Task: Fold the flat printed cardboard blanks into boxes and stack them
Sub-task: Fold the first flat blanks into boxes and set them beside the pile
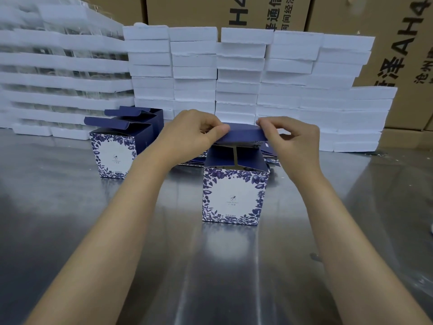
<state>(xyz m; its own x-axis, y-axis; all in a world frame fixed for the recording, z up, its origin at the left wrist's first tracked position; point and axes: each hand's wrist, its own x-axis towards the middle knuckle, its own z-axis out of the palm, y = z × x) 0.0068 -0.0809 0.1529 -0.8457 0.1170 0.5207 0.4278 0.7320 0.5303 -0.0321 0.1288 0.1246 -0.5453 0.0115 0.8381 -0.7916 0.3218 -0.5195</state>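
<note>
Left hand (pixel 187 134), right hand (pixel 287 141) both pinching navy top flap (pixel 243 134) at opposite ends; box (pixel 233 195) standing upright below fingers.

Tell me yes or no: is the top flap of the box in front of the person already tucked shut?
No. Both hands, left hand and right hand, hold the dark blue flap raised above the front box, whose top is open.

Hidden behind the left hand (pixel 187 134) and right hand (pixel 290 146): the ends of the dark blue flap (pixel 243 134) pinched between them. Mostly covered by the box (pixel 232 195): flat blanks (pixel 271 156) toward the tabletop's (pixel 70 219) far edge. Too small to read: print on the box front. Cut off at top and right: brown cartons (pixel 398 55). Blurred: clear stacks (pixel 58 66) at far left.
</note>
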